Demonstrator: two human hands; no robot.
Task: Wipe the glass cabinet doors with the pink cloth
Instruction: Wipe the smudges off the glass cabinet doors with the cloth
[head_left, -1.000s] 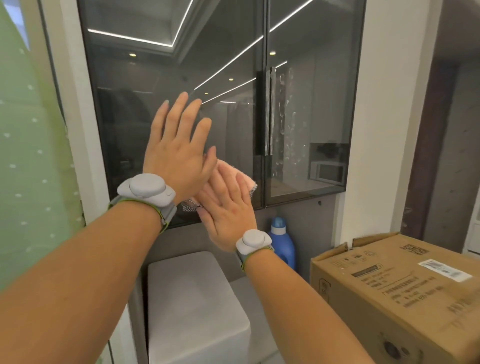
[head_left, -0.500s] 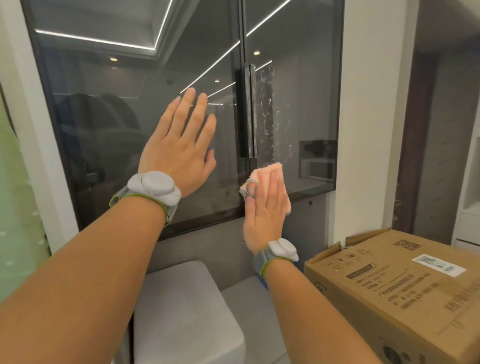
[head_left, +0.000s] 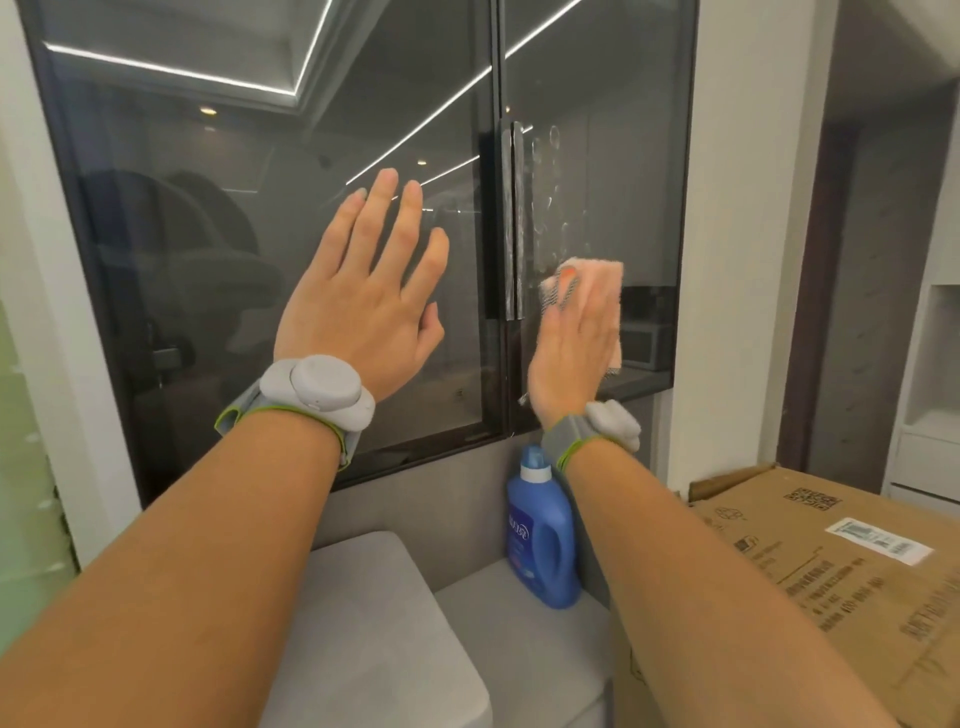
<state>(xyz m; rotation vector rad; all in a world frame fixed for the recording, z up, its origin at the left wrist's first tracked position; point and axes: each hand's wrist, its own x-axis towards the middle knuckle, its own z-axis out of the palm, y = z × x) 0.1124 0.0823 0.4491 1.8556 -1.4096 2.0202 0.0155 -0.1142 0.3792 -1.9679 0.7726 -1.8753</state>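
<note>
left hand (head_left: 358, 317) flat on left door (head_left: 208, 234) | right hand (head_left: 571, 358) on cloth (head_left: 600, 280) on right door (head_left: 613, 156), beside handles (head_left: 511, 223) | detergent bottle (head_left: 543, 535) below doors, left of cardboard box (head_left: 831, 561)

My right hand (head_left: 569, 358) covers most of the pink cloth (head_left: 597, 278). The glass doors (head_left: 260, 208) run off the top edge, the cardboard box (head_left: 831, 561) off the right and bottom; I can't read the bottle (head_left: 540, 535) label.

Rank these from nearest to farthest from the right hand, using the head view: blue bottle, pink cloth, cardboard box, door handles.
1. pink cloth, under the right hand
2. door handles, just left
3. blue bottle, below
4. cardboard box, lower right
</note>
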